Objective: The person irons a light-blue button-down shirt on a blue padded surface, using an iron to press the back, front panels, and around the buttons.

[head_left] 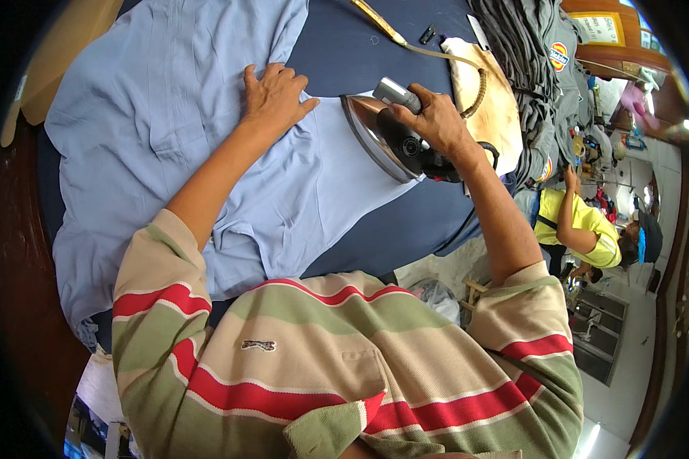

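Observation:
A light blue shirt lies spread over a dark blue ironing table. My left hand presses flat on the shirt near its middle, fingers apart. My right hand grips the handle of a metal iron, which is tilted on its side at the shirt's right part, its shiny soleplate facing left. The iron's braided cord loops away to the upper right.
A stained cream cloth pad lies right of the iron. A stack of grey garments stands at the table's far right. A yellow pen-like tool lies at the far edge. A person in a yellow shirt works below right.

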A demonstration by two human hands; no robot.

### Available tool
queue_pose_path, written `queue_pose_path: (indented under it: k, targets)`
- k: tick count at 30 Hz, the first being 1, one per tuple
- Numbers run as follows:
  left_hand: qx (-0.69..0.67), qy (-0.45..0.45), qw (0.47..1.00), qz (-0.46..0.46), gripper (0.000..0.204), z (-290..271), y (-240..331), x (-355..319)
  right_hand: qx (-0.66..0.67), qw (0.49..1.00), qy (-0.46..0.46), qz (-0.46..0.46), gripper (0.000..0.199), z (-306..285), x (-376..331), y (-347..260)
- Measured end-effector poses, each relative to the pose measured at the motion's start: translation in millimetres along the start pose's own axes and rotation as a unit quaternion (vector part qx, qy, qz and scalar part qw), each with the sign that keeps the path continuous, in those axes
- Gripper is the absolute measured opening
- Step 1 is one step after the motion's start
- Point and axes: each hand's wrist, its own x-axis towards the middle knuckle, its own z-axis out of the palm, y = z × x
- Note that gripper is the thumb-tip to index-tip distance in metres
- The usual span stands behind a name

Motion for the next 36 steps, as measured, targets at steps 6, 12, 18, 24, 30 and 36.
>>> queue_pose_path:
  k: [6,12,18,24,30,36]
  targets:
    - [-0.004,0.007,1.000,-0.002,0.035,2,0,-1,-0.023,0.997,-0.031,-0.060,0.046,2,9,14]
    - [-0.010,-0.003,1.000,-0.004,0.036,-2,1,-1,-0.010,0.999,-0.005,-0.049,0.053,5,26,26]
    - [0.010,-0.034,0.999,-0.007,0.039,-3,1,3,0.029,0.999,0.022,-0.036,0.049,10,26,19]
    - [0.026,-0.025,0.999,-0.013,0.040,1,-3,6,0.114,0.990,0.088,-0.009,0.051,46,-12,-7]
    - [0.023,-0.044,0.999,-0.019,0.041,0,-2,6,0.142,0.986,0.003,0.084,0.047,60,-87,-47]
    - [0.027,-0.054,0.998,-0.024,0.038,-3,0,5,0.123,0.987,-0.045,0.096,0.042,61,-129,-58]
